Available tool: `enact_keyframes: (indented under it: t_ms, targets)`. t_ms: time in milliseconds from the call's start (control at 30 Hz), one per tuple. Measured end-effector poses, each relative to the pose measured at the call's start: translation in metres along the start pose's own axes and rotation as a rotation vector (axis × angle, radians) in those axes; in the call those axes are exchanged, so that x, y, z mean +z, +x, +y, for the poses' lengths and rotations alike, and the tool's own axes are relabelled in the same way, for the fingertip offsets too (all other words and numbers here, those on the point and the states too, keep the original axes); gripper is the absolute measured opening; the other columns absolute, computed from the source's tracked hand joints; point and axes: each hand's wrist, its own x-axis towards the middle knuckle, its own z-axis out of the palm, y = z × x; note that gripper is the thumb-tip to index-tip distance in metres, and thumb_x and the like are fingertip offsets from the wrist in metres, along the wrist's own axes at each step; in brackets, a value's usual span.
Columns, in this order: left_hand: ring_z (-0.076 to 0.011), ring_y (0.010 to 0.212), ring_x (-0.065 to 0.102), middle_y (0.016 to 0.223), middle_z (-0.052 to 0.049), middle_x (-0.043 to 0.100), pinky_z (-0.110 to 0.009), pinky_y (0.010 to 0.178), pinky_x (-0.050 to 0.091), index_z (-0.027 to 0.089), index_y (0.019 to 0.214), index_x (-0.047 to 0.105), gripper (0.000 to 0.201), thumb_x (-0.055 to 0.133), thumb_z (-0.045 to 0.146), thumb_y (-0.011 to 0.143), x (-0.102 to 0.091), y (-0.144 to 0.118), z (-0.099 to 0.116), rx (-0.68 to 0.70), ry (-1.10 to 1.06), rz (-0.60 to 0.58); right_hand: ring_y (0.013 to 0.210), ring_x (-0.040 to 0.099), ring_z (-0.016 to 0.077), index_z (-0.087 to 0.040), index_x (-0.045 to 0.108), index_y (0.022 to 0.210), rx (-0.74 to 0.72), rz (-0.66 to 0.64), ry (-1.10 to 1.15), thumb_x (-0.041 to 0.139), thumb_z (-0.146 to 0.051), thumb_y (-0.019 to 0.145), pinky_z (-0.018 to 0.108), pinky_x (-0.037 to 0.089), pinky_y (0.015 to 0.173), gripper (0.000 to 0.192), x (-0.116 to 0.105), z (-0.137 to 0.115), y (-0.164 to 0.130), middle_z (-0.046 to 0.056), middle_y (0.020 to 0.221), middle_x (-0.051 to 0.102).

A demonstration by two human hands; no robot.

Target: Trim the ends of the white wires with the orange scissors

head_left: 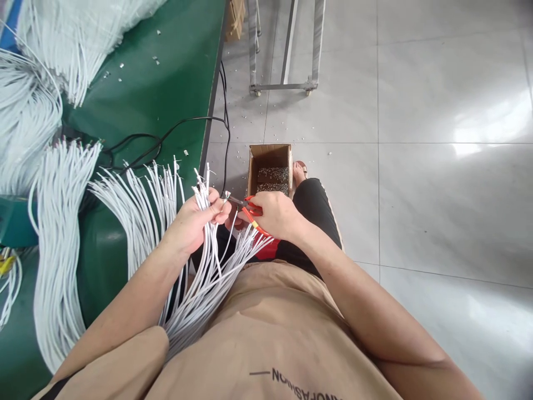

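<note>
My left hand [199, 218] is closed round several white cables [211, 244], whose stripped ends stick up above the fingers. Between its thumb and forefinger one cable end points right, with thin coloured wires showing. My right hand [278, 214] grips red-handled cutting pliers [251, 212], yellow-marked on one handle. Their jaws reach left to that cable end; whether they touch it I cannot tell. A loose bundle of white cables [225, 297] lies across my lap, below both hands.
On the green table [179, 66] at left lie more bundles of white cables [62, 239] and a black cord [166, 136] hanging over the edge. A cardboard box [270, 150] holding small scraps stands on the floor ahead. Beyond it is a wheeled metal frame [285, 86].
</note>
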Motion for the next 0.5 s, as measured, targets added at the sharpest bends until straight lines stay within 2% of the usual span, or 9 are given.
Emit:
enact_keyframes:
  t_ms: [100,200,267,367,500]
  targets:
    - [-0.0036,0.047,0.039,0.058,0.004,0.048,-0.017,0.05,0.027,0.019,0.071,0.035,0.033,0.067,0.011,0.074,0.001,0.0,0.001,-0.052,-0.07,-0.054,0.055,0.05,0.0088,-0.016,0.062,0.081,-0.004,0.039,0.498,0.056,-0.04,0.08,0.022,0.038,0.053,0.025,-0.001,0.001,0.003,-0.001,0.066,0.056]
    - [-0.0029,0.046,0.037,0.056,0.005,0.047,-0.016,0.049,0.027,0.019,0.07,0.036,0.035,0.069,0.009,0.071,0.003,-0.001,0.002,-0.079,-0.109,-0.082,0.053,0.052,0.0082,-0.018,0.06,0.107,-0.099,-0.061,0.898,0.054,-0.034,0.082,0.023,0.044,0.053,0.03,-0.001,-0.001,0.007,-0.002,0.071,0.058]
    - [-0.0028,0.046,0.037,0.055,0.006,0.044,-0.016,0.048,0.026,0.018,0.069,0.037,0.035,0.071,0.01,0.071,0.003,0.0,0.002,-0.076,-0.127,-0.09,0.051,0.051,0.0073,-0.018,0.061,0.104,-0.141,-0.098,0.965,0.056,-0.032,0.081,0.023,0.046,0.052,0.027,-0.002,-0.003,0.008,-0.002,0.072,0.057]
    - [-0.0031,0.046,0.037,0.054,0.006,0.042,-0.016,0.048,0.027,0.018,0.068,0.037,0.036,0.073,0.012,0.07,0.002,0.0,0.001,-0.072,-0.116,-0.088,0.051,0.05,0.0069,-0.017,0.062,0.091,-0.14,-0.072,0.963,0.058,-0.031,0.079,0.024,0.048,0.054,0.018,-0.004,-0.006,0.01,-0.003,0.069,0.055]
    - [-0.0063,0.051,0.043,0.058,0.004,0.049,-0.02,0.05,0.033,0.02,0.069,0.037,0.034,0.071,0.019,0.073,0.001,0.0,-0.001,-0.008,0.034,-0.065,0.049,0.05,0.0079,-0.018,0.059,0.085,-0.079,-0.065,1.025,0.059,-0.029,0.078,0.024,0.048,0.052,0.013,0.003,-0.01,0.008,-0.004,0.063,0.054]
